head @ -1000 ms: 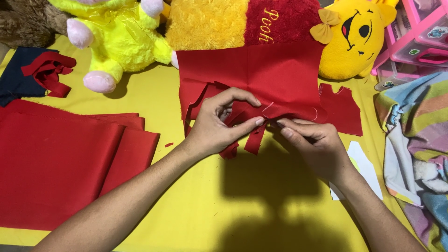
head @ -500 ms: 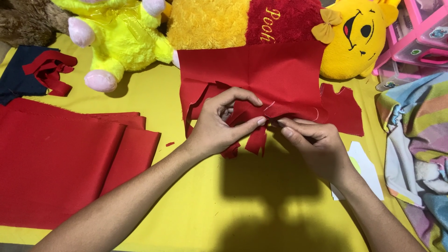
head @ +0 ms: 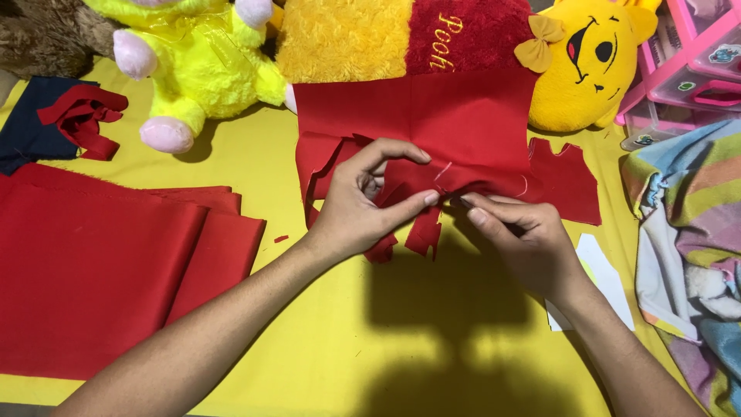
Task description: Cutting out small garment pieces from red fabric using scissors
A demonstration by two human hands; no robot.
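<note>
Yellow cloth [head: 309,363] covers the counter from edge to edge, and soft toys line its far side: a bright yellow-green plush [head: 197,66] with pink paws, a brown furry toy [head: 42,31] in the far left corner, and a large yellow and red plush bear [head: 432,46] lying on its side. Against the bear lies a sheet of red fabric [head: 463,116], its near edge cut into ragged flaps. The left hand [head: 367,205] pinches a gathered fold of that fabric between thumb and forefinger, the other fingers curled beneath. The right hand [head: 521,239] meets it just beside the fold, its fingertips [head: 475,215] pressed together on something thin at the fabric's edge; whether that is a needle cannot be told. A pale thread [head: 441,170] shows on the red cloth right above the two hands. Small red cut pieces [head: 424,232] hang below the left hand's grip, and a larger shaped red piece [head: 567,181] lies flat to the right. A white paper pattern [head: 606,278] rests by the right wrist. Folded red cloth [head: 100,270] fills the left of the counter, with a dark blue piece and red scraps [head: 54,123] beyond it. A striped multicoloured cloth [head: 695,232] is heaped at the right edge, below pink plastic drawers [head: 695,69].
</note>
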